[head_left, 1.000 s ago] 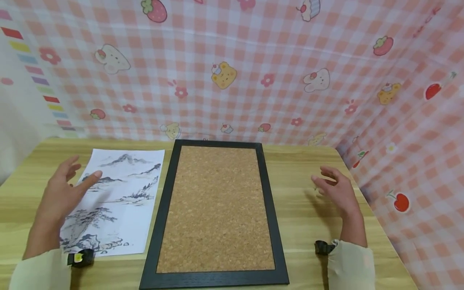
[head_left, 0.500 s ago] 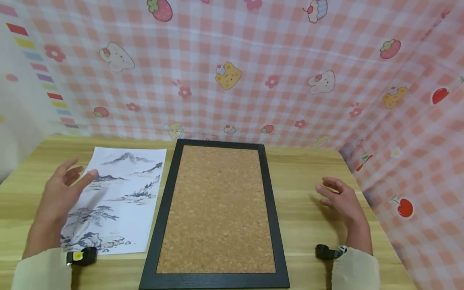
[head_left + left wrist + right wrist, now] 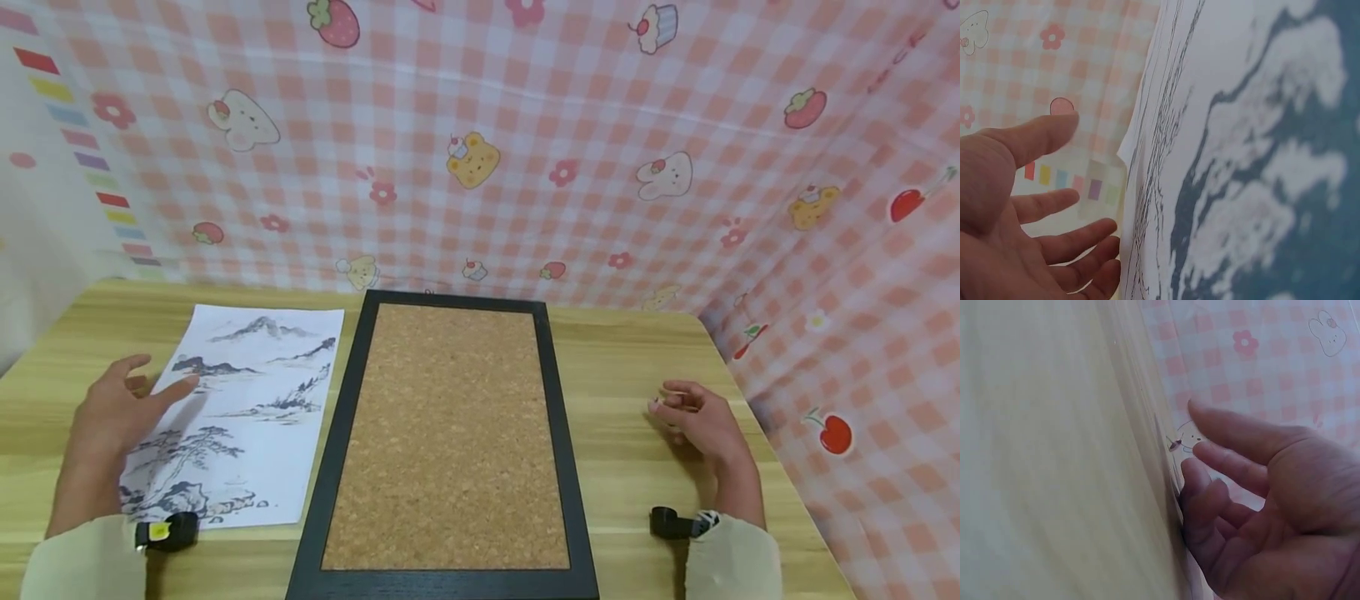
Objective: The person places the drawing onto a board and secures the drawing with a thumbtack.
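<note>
My left hand (image 3: 120,412) hovers over the left edge of a sheet of paper (image 3: 262,450) printed with an ink landscape of mountains and trees. Its thumb and fingers are spread apart and hold nothing; in the left wrist view the paper (image 3: 1166,125) fills the right side. To the right of the black-framed cork board (image 3: 450,433), my right hand (image 3: 708,421) is low over the table, fingers loosely bent. Just past its fingertips lies a small dark thing like a thumbtack (image 3: 1175,445), on the wood, with a gap between it and the thumb.
The wooden table (image 3: 615,500) meets a pink checked cloth (image 3: 510,225) hung along its back and right side. The board's black frame (image 3: 557,417) stands between the two hands. Each wrist wears a black strap device (image 3: 176,531).
My right hand has moved down and nearer the table, its fingers bending more. The left hand has lowered slightly over the paper. The head view has shifted a little.
</note>
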### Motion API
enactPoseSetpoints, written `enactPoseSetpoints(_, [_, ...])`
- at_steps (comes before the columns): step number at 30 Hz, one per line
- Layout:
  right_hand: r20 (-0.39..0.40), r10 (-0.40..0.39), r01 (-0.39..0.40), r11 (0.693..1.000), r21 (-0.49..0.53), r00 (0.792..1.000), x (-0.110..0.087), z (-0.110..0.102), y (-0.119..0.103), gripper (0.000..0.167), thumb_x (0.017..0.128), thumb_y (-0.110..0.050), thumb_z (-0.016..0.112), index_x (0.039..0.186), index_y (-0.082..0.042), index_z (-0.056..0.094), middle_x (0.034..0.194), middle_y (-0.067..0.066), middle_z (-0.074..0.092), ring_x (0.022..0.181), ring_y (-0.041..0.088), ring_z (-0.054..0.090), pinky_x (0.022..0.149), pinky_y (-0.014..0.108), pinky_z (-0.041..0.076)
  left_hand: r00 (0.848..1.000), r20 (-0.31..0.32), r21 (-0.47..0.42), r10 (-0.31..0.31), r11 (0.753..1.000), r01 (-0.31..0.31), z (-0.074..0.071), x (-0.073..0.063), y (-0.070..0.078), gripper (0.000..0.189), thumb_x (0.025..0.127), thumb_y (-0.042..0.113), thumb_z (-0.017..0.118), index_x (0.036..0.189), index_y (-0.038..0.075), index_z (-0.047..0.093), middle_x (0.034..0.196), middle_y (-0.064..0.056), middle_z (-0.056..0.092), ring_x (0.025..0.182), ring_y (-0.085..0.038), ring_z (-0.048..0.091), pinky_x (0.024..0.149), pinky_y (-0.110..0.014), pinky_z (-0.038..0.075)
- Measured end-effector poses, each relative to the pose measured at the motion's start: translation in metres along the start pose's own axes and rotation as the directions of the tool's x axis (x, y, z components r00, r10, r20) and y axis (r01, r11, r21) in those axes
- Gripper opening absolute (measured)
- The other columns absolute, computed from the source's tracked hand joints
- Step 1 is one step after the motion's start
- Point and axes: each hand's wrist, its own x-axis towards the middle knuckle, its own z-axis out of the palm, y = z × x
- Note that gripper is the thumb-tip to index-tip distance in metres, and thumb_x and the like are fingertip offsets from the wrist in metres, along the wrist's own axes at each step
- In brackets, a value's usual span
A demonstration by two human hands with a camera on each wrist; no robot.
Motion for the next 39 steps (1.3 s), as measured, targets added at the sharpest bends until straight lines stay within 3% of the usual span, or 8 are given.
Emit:
enactPoseSetpoints(9, [-0.046,0.000,-0.003,0.997,-0.071,0.999,0.005,0.003,-0.003,0.050,0.094,-0.016,0.075,0.134,0.009,0.057,0.097,-0.001,0.059,0.072,0.010,0.055,0.058,0.028,0.053,0.999,-0.010,0.109,-0.046,0.993,0.046,0.000,-0.001,0.002,0.105,0.095,0.052,0.066,0.158,-0.007,0.007,0.151,-0.041,0.025,0.128,-0.060,0.036,0.094,-0.064,0.043])
enactPoseSetpoints(14, [-0.092,0.015,-0.023,0.996,-0.085,0.996,0.009,0.003,-0.004,0.045,0.093,-0.014,0.076,0.127,0.012,0.061,0.088,-0.006,0.059,0.067,0.009,0.053,0.055,0.026,0.050,0.998,-0.005,0.118,-0.062,0.991,0.062,-0.001,0.001,0.001,0.103,0.095,0.046,0.069,0.158,-0.007,0.007,0.151,-0.042,0.025,0.123,-0.058,0.041,0.088,-0.057,0.046])
enactPoseSetpoints(24, [-0.133,0.083,-0.095,0.991,-0.093,0.988,0.008,0.002,0.000,0.039,0.092,-0.021,0.077,0.119,0.006,0.069,0.085,-0.009,0.063,0.071,0.012,0.054,0.058,0.028,0.050,0.993,0.031,0.000,-0.112,0.994,0.112,-0.003,0.001,-0.001,0.090,0.100,0.047,0.059,0.161,-0.001,0.012,0.156,-0.038,0.022,0.125,-0.053,0.039,0.089,-0.055,0.044])
enactPoseSetpoints(31, [-0.138,0.089,-0.098,0.993,-0.060,0.986,0.008,0.000,0.000,0.032,0.094,-0.021,0.075,0.115,0.003,0.074,0.080,-0.015,0.065,0.069,0.010,0.054,0.058,0.027,0.050,0.996,-0.051,0.016,-0.076,0.997,0.077,0.002,-0.001,0.004,0.063,0.107,0.030,0.047,0.157,-0.002,0.028,0.152,-0.035,0.034,0.125,-0.052,0.038,0.093,-0.062,0.037])
enactPoseSetpoints(39, [-0.149,0.069,-0.072,0.997,-0.011,0.986,0.011,0.003,-0.002,0.035,0.094,-0.021,0.074,0.117,0.005,0.071,0.075,-0.011,0.066,0.066,0.009,0.057,0.056,0.027,0.051,0.991,-0.065,-0.003,-0.115,0.993,0.115,-0.002,-0.005,-0.004,0.059,0.107,0.027,0.046,0.156,-0.001,0.033,0.150,-0.035,0.036,0.121,-0.051,0.040,0.094,-0.063,0.038])
